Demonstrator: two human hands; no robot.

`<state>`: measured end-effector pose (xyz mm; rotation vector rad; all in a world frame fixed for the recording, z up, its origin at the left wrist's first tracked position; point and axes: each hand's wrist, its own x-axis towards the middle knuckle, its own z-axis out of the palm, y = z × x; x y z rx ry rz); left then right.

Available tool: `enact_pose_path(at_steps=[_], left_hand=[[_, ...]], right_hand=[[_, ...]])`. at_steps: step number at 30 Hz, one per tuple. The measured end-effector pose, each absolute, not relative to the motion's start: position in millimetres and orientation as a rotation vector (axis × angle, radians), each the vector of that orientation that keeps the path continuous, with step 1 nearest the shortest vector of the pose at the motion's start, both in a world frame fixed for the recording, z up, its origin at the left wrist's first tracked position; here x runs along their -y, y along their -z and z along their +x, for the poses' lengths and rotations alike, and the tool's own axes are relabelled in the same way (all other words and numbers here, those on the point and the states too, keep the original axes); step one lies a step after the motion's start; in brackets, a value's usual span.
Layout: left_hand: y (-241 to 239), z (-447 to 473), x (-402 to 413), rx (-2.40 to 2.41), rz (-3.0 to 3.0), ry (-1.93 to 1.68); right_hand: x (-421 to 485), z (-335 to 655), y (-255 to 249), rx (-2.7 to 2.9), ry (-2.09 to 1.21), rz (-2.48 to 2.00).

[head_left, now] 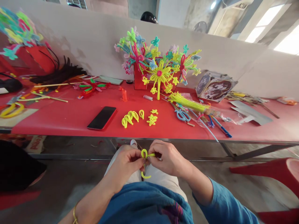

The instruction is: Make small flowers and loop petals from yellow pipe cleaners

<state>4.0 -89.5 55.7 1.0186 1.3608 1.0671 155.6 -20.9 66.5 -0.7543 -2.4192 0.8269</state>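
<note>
Above my lap, just off the table's front edge, a yellow pipe cleaner [144, 153] is bent into a loop, with a curled tail hanging below. My left hand [130, 160] pinches it at the loop's left side. Fingertips of my right hand [167, 157] grip the same pipe cleaner to the right of the loop, where a short yellow end shows. Ahead on the table lie several yellow looped pieces [130, 118] and small yellow flower shapes [152, 120]. A large yellow pipe-cleaner flower [160, 74] stands behind them.
A phone [102, 118] lies left of the loops on the red table [58, 118]. To the right are blue-handled scissors [182, 115], a bundle of yellow pipe cleaners [189, 102] and a patterned box [216, 86]. A red stool [268, 171] stands at the right.
</note>
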Motion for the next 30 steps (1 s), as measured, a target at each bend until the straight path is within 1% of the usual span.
enact_pose_path(at_steps=[3, 6, 8, 11, 13, 15, 20, 22, 26, 30], left_hand=[[-52, 6, 92, -1.542, 1.160, -1.154], [-45, 9, 95, -1.760, 1.336, -1.373], [-39, 10, 96, -1.804, 1.462, -1.498], [-32, 7, 96, -1.768, 1.574, -1.527], [-31, 4, 94, -1.792, 1.530, -1.480], [-33, 1, 92, -1.785, 1.369, -1.390], [-39, -1, 86, -1.386, 0.960, -1.240], [-39, -1, 87, -1.291, 0.876, -1.204], [-40, 0, 88, -1.242, 0.801, -1.180], [-43, 1, 89, -1.259, 0.827, -1.184]], right_hand=[[22, 148, -61, 2.230, -1.109, -0.898], [24, 138, -53, 1.896, -1.502, -1.003], [27, 132, -47, 1.636, -1.735, -0.988], [30, 127, -37, 1.388, -1.959, -0.907], [30, 128, -34, 1.397, -2.014, -0.845], [28, 132, -35, 1.567, -1.880, -0.803], [17, 150, -44, 2.243, -0.952, -0.556], [14, 154, -46, 2.366, -0.743, -0.479], [11, 157, -49, 2.447, -0.610, -0.449], [14, 157, -53, 2.456, -0.642, -0.437]])
